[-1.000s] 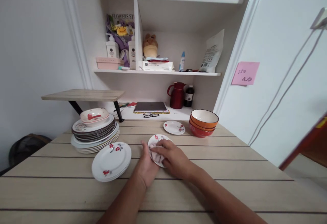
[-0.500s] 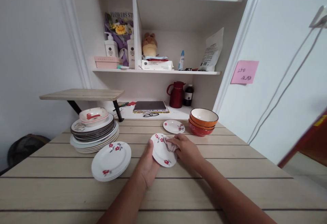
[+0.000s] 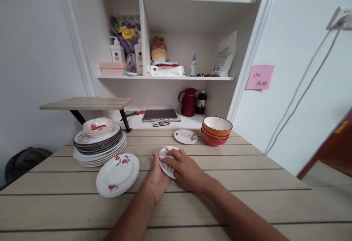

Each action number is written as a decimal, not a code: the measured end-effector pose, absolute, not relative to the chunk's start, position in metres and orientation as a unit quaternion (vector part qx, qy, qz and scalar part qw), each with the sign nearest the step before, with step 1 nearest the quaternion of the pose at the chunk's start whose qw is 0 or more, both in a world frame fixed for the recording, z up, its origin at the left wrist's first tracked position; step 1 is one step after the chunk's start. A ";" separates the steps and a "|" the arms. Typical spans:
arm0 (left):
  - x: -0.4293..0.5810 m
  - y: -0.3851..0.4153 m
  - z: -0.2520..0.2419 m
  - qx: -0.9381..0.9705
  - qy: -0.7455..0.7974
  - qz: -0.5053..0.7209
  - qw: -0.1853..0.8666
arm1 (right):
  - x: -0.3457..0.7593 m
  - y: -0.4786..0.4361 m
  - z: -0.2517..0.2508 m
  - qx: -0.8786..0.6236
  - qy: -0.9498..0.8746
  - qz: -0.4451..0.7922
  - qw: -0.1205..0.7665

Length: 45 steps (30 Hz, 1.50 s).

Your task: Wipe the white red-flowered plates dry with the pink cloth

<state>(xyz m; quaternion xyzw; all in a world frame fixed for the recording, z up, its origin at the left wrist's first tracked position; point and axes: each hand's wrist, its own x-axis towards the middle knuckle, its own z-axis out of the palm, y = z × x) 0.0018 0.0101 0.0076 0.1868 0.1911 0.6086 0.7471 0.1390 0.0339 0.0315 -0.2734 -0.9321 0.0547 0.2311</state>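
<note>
My left hand grips the left edge of a small white saucer with red flowers, tilted up just above the wooden table. Over the saucer's face lies my right hand, fingers pressed down on a pale cloth whose edge only just shows at the fingertips. A second small flowered saucer lies flat farther back. To the left sits a short stack of white flowered plates.
A tall pile of mixed plates topped by a shallow dish stands at the back left. Stacked orange and red bowls sit at the back right. Behind the table, shelves hold a red jug, bottles and a laptop.
My right hand slid with the cloth from the saucer's right rim back across its face to the left. My left hand kept its hold on the saucer.
</note>
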 end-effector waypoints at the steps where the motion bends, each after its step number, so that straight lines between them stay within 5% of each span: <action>1: 0.001 0.010 0.009 0.193 0.189 0.600 0.753 | 0.145 0.033 0.034 -0.263 -0.936 0.073 0.224; 8: 0.001 0.009 0.009 0.220 0.228 0.598 0.736 | 0.188 0.049 0.039 -0.294 -0.923 0.173 0.181; 17: 0.006 0.011 0.008 0.227 0.207 0.619 0.723 | 0.148 0.056 0.020 -0.475 -0.832 0.036 0.284; 23: 0.003 0.009 0.009 0.218 0.206 0.606 0.737 | 0.114 0.036 0.025 -0.361 -0.877 0.036 0.316; 34: -0.002 0.011 0.008 0.192 0.235 0.578 0.757 | 0.181 0.041 0.046 -0.222 -0.921 0.270 0.171; 45: 0.004 0.010 0.006 0.215 0.223 0.622 0.719 | 0.166 0.063 0.013 -0.472 -0.831 0.086 0.282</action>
